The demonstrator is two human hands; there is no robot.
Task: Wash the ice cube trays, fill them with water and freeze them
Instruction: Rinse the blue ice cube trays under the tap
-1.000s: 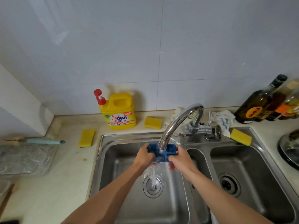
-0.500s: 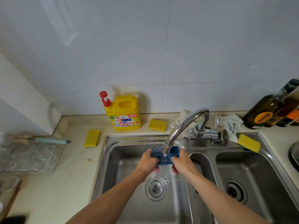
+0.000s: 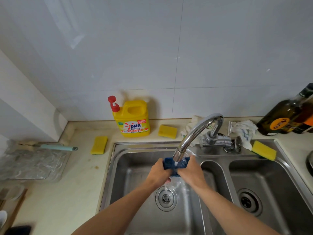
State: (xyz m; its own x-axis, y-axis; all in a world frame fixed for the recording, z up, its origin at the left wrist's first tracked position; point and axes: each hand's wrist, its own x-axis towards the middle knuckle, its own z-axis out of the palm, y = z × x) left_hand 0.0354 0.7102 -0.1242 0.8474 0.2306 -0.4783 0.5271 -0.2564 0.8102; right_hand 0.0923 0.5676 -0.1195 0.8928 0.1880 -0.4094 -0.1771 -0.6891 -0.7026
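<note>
- Your left hand point(image 3: 157, 173) grips the left end of the blue ice cube tray point(image 3: 168, 164), fingers curled under it and thumb on top.
- Your right hand point(image 3: 191, 172) clasps the tray's right end the same way, and its knuckles hide much of that side.
- You hold the tray over the left basin point(image 3: 122, 175) of the steel double sink, directly under the spout of the chrome faucet point(image 3: 194, 133).
- Water point(image 3: 176, 181) runs from the spout onto the middle of the tray and spills off its near edge between your hands, down toward the left drain point(image 3: 166, 198).
- The right basin point(image 3: 279, 184) has its own drain point(image 3: 249, 201).
- A yellow OMO detergent bottle point(image 3: 133, 120) with a red pump stands against the tiled wall behind the sink's left corner.
- Three yellow sponges are out: one point(image 3: 99, 145) lies on the counter left of the sink, one point(image 3: 167, 131) lies just right of the bottle, and one point(image 3: 264, 150) rests on the sink's back rim by the right basin.
- Crumpled white cloths point(image 3: 244, 131) lie behind the faucet base.
- Dark glass bottles point(image 3: 284, 116) stand at the far right of the counter.
- At far left, a teal-handled utensil point(image 3: 58, 147) lies along the back edge of a clear plastic tray point(image 3: 33, 164).
</note>
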